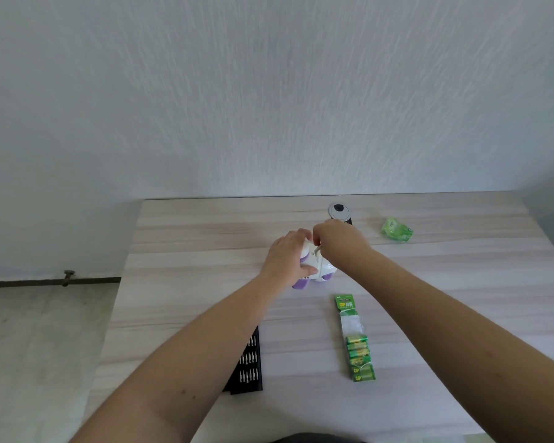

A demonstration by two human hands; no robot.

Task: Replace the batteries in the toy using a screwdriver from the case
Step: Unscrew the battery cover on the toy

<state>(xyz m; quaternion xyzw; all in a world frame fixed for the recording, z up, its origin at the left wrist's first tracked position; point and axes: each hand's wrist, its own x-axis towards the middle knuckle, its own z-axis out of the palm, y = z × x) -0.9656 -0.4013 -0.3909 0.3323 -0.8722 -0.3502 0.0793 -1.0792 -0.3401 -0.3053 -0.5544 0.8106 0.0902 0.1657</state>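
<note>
A white and purple toy (320,271) stands in the middle of the table. My left hand (287,254) grips its left side, fingers curled over the top. My right hand (339,239) pinches a thin silver screwdriver (318,250), whose tip points down into the toy. The black bit case (248,362) lies open near the table's front, partly hidden under my left forearm. A green strip pack of batteries (355,346) lies to the right of the case.
A round grey and black object (339,212) sits behind my right hand near the table's (189,251) far edge. A crumpled green wrapper (396,230) lies at the back right. The table's left edge drops to the floor.
</note>
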